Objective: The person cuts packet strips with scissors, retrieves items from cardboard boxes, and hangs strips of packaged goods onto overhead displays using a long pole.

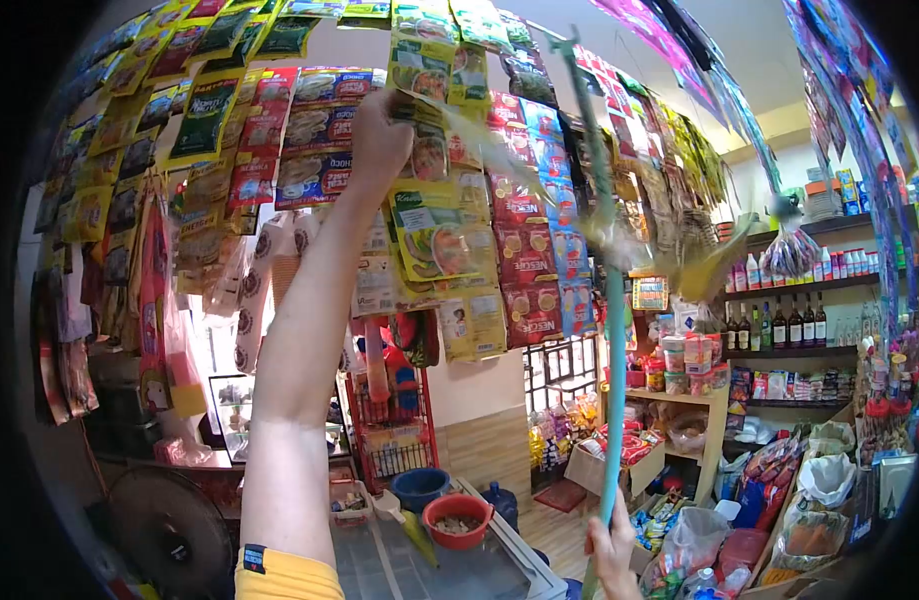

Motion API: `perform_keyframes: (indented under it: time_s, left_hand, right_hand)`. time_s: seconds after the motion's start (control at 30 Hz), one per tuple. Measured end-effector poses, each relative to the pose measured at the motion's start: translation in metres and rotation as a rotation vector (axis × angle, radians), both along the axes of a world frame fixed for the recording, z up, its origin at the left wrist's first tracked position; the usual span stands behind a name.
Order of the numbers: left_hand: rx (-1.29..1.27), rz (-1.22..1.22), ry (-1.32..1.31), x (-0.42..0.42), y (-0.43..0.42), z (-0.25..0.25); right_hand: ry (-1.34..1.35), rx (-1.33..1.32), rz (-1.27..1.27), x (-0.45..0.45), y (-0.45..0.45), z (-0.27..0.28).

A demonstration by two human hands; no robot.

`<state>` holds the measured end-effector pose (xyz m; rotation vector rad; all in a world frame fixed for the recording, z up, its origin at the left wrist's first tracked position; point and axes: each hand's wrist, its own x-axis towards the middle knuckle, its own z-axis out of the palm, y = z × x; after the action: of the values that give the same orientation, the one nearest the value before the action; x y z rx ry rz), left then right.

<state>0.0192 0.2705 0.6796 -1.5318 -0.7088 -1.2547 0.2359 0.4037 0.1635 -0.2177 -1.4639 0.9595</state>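
Note:
My left hand (382, 140) is raised high among hanging strips of sachets, its fingers closed at the top edge of a strip of green-and-yellow Knorr sachets (434, 240). The exact pinch point is partly hidden by the hand. Low at the right, my right hand (611, 552) is wrapped round a long teal pole (615, 370). The pole stands nearly upright, its thin upper part reaching up between the hanging packs. Red coffee sachets (527, 250) and blue sachets (567, 250) hang just left of it.
Below stands a glass-topped counter (379, 565) with a red bowl (457, 520) and a blue basin (419, 488). A fan (169, 535) is at lower left. Shelves of bottles (799, 328) line the right wall. Bagged goods (689, 545) crowd the lower right.

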Motion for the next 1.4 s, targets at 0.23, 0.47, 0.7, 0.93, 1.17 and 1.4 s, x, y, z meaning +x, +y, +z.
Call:
perform_keyframes:
  time_s: [0.23, 0.47, 0.7, 0.93, 1.17, 1.4]
  left_hand:
    - [0.167, 0.132, 0.056, 0.023, 0.000, 0.004]
    - [0.073, 0.196, 0.027, 0.013, -0.017, -0.006]
    - [0.079, 0.045, -0.044, 0.014, -0.022, -0.005]
    - [0.048, -0.062, 0.017, 0.021, -0.027, 0.003]
    - [0.039, 0.001, 0.019, 0.033, -0.035, -0.003]
    - [0.281, 0.318, 0.098, -0.013, -0.023, 0.029]
  right_hand:
    - [0.034, 0.027, 0.039, 0.001, 0.003, 0.068]
    - [-0.004, 0.148, -0.219, 0.003, 0.012, 0.102]
    - [0.125, 0.084, -0.062, 0.003, 0.027, 0.138]
    - [0.221, 0.062, -0.017, 0.003, 0.043, 0.141]
    - [0.234, 0.065, 0.053, 0.007, 0.033, 0.135]
    - [0.111, 0.078, 0.058, 0.009, -0.007, 0.100]
